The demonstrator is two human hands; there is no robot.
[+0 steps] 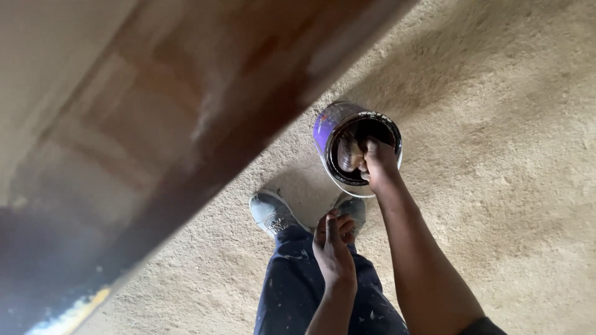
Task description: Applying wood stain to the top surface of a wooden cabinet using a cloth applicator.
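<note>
A purple paint can with a dark inside stands on the beige carpet just ahead of my feet. My right hand reaches into the can's mouth and grips a paintbrush, whose handle and wooden part show inside the can. My left hand hangs loose above my legs, fingers slightly curled, holding nothing. Dark stain coats the inner wall of the can.
A wide wooden surface, blurred and stained reddish brown, slants across the left half of the view. My grey shoes and paint-spattered dark trousers are below. Beige carpet spreads to the right.
</note>
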